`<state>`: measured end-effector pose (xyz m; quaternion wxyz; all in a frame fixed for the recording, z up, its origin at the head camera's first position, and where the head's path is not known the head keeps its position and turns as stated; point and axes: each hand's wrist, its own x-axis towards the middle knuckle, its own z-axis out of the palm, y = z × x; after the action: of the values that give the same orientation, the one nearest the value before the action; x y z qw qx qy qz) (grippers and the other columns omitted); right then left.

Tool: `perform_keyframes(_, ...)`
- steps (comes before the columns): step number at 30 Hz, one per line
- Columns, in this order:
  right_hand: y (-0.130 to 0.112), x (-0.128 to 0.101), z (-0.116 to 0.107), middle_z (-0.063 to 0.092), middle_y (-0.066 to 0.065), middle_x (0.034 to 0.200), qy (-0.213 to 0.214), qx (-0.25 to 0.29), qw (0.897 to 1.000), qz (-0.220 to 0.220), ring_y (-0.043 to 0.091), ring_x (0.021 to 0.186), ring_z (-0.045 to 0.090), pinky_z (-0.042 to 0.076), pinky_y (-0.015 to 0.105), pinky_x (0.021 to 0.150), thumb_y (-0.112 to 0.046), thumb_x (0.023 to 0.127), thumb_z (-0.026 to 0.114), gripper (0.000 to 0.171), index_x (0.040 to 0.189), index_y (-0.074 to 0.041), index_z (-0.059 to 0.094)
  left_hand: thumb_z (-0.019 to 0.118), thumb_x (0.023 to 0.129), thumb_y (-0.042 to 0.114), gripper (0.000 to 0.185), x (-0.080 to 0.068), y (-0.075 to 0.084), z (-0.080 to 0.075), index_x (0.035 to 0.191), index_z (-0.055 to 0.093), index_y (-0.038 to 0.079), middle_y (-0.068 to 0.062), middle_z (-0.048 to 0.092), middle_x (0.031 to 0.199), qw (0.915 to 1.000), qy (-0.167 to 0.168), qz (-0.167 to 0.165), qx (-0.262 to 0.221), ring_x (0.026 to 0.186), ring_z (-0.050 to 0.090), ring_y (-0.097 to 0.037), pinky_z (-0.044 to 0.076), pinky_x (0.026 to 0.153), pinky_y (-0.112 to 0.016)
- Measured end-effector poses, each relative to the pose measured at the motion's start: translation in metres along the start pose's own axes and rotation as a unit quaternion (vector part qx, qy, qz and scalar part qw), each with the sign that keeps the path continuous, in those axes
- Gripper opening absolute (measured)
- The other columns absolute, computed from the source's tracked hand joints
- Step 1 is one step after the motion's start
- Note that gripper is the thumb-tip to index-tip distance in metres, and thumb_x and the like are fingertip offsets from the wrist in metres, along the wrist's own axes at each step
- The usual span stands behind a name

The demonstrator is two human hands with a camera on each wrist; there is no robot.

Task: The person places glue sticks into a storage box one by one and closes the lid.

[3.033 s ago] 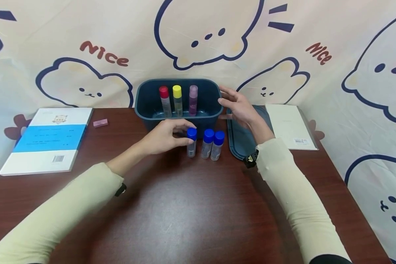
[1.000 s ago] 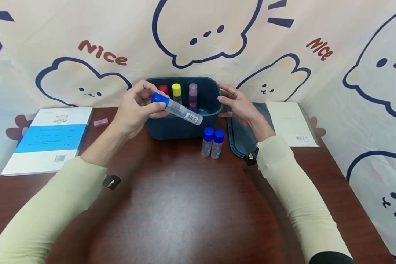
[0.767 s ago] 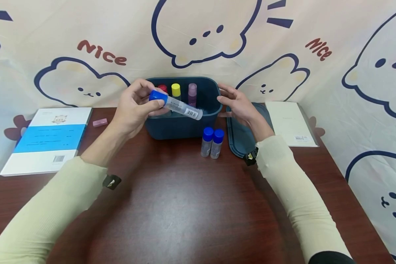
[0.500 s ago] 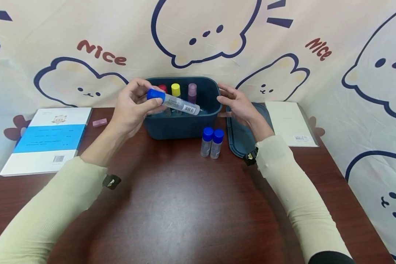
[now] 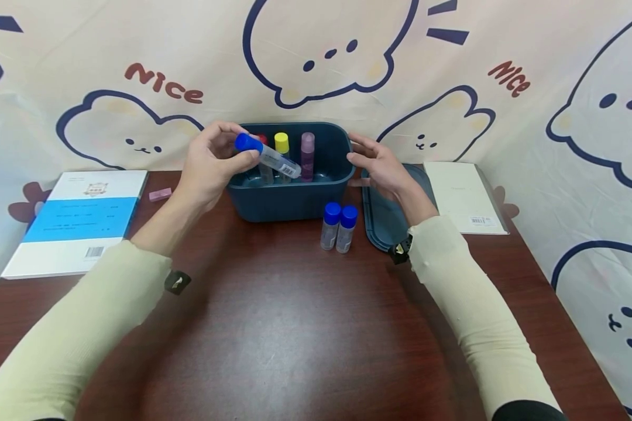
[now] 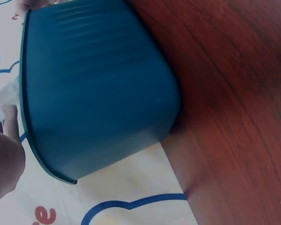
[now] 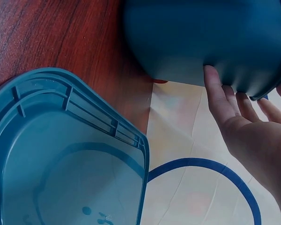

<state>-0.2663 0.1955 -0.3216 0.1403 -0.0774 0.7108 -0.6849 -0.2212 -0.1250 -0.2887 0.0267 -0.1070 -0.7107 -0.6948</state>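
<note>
One tube [image 5: 270,156] pinched at its blue cap by left hand [image 5: 210,166] — tilted, bottom end down over bin [image 5: 291,199]. Probably light, stiff, slick plastic; best held at the cap. Right hand [image 5: 381,166] spread flat, fingers against bin's side — holding nothing.

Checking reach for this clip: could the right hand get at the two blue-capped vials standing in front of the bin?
Probably yes. The right hand rests open against the bin, and the two vials stand just below it with bare table between.
</note>
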Motion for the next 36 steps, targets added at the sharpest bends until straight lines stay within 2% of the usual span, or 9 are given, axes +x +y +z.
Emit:
perform_keyframes(4, 0.0, 0.0, 0.0, 0.039, 0.011, 0.156, 0.0, -0.001, 1.0, 0.0, 0.033, 0.139, 0.04, 0.048, 0.062, 0.098, -0.011, 0.107, 0.05, 0.053, 0.158, -0.019, 0.037, 0.077, 0.092, 0.017, 0.037, 0.007, -0.001, -0.001, 0.126, 0.062, 0.014, -0.011, 0.063, 0.128, 0.997, 0.012, -0.012, 0.075, 0.114, 0.057, -0.026, 0.053, 0.098, -0.037)
perform_keyframes(8, 0.0, 0.0, -0.001, 0.039, 0.011, 0.156, 0.0, 0.001, 1.0, 0.0, 0.033, 0.139, 0.04, 0.048, 0.063, 0.098, -0.011, 0.107, 0.051, 0.054, 0.158, -0.019, 0.037, 0.077, 0.093, 0.02, 0.044, 0.015, -0.002, 0.0, 0.133, 0.061, 0.01, -0.012, 0.062, 0.131, 0.9907, 0.009, -0.021, 0.134, 0.113, 0.058, -0.026, 0.054, 0.097, -0.037)
perform_keyframes(11, -0.001, 0.0, -0.001, 0.039, 0.011, 0.156, 0.0, 0.003, 1.0, -0.002, 0.033, 0.139, 0.04, 0.048, 0.063, 0.098, -0.011, 0.107, 0.051, 0.054, 0.158, -0.019, 0.037, 0.077, 0.092, 0.021, 0.044, 0.022, -0.002, 0.002, 0.132, 0.062, 0.009, -0.012, 0.061, 0.13, 0.985, 0.001, -0.039, 0.168, 0.112, 0.059, -0.026, 0.055, 0.095, -0.036)
perform_keyframes(16, 0.0, -0.001, -0.002, 0.038, 0.012, 0.157, 0.001, -0.001, 1.0, 0.002, 0.034, 0.14, 0.039, 0.048, 0.062, 0.098, -0.012, 0.107, 0.051, 0.054, 0.159, -0.018, 0.036, 0.076, 0.093, 0.018, 0.04, 0.032, 0.0, 0.008, 0.129, 0.061, 0.006, -0.015, 0.062, 0.13, 0.9772, -0.022, -0.079, 0.196, 0.112, 0.06, -0.027, 0.056, 0.094, -0.037)
perform_keyframes(26, -0.001, 0.0, -0.001, 0.038, 0.011, 0.157, -0.003, -0.005, 1.0, -0.002, 0.033, 0.141, 0.039, 0.049, 0.061, 0.098, -0.013, 0.107, 0.052, 0.054, 0.159, -0.018, 0.036, 0.073, 0.094, 0.012, 0.039, 0.044, 0.0, 0.013, 0.131, 0.061, 0.003, -0.018, 0.059, 0.131, 0.963, -0.049, -0.12, 0.236, 0.11, 0.059, -0.03, 0.056, 0.093, -0.035)
perform_keyframes(36, -0.001, -0.001, 0.0, 0.04, 0.011, 0.155, 0.001, -0.003, 1.0, 0.0, 0.033, 0.138, 0.042, 0.05, 0.061, 0.097, -0.011, 0.107, 0.051, 0.053, 0.158, -0.019, 0.038, 0.071, 0.095, 0.007, 0.039, 0.055, -0.004, 0.015, 0.131, 0.059, 0.0, -0.021, 0.054, 0.134, 0.9597, -0.069, -0.154, 0.224, 0.112, 0.058, -0.033, 0.053, 0.099, -0.04)
